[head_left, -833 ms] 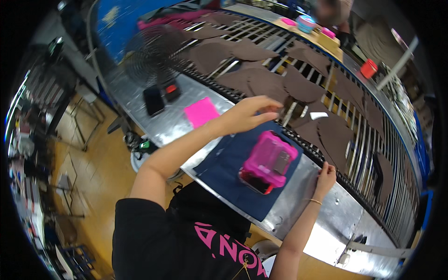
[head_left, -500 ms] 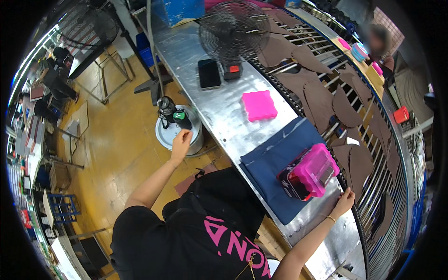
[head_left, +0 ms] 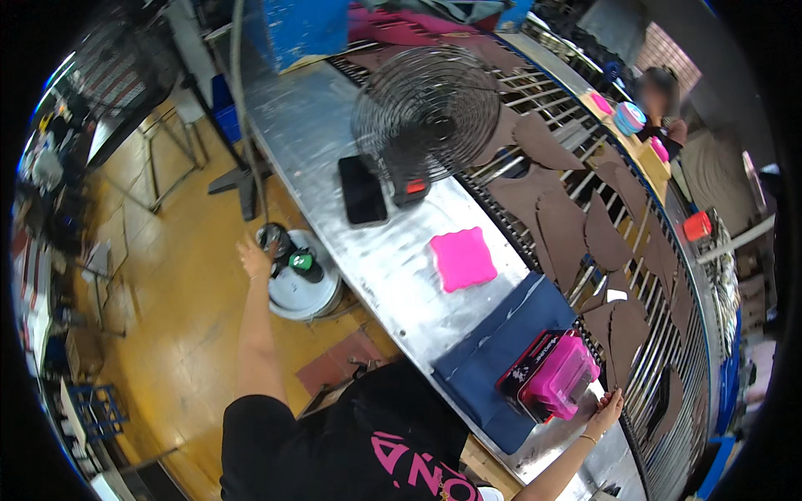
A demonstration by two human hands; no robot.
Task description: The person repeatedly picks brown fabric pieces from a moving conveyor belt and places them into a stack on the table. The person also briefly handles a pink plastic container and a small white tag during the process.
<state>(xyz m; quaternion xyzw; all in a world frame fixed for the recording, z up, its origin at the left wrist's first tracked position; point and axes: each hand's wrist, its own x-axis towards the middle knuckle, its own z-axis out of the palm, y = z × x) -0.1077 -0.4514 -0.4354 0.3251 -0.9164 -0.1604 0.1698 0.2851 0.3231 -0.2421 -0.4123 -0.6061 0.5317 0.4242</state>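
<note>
My left hand (head_left: 256, 255) reaches out over the white lidded bucket (head_left: 294, 298), its fingers spread beside a black bottle (head_left: 274, 240). A smaller black container with a green top (head_left: 306, 265) stands next to that bottle on the lid. At the far edge of the metal table, my right hand (head_left: 608, 409) has its fingertips pinched at the narrow end of a brown flat cut piece (head_left: 626, 334). Just left of this hand, a pink plastic case (head_left: 561, 377) and a black box (head_left: 522, 380) lie on folded dark blue cloth (head_left: 476, 351).
A pink scalloped block (head_left: 464, 259), a phone (head_left: 362, 192) and a round wire-guarded fan (head_left: 426, 113) are on the metal table (head_left: 393, 275). Brown pieces lie over a slatted rack (head_left: 576, 134). Another person (head_left: 660, 104) is across the rack. A stand base (head_left: 240, 185) is on the floor.
My left hand has reached out farther left and forward, to the black bottle, and its fingers have spread. My right hand stays by the brown piece's end. The view has shifted.
</note>
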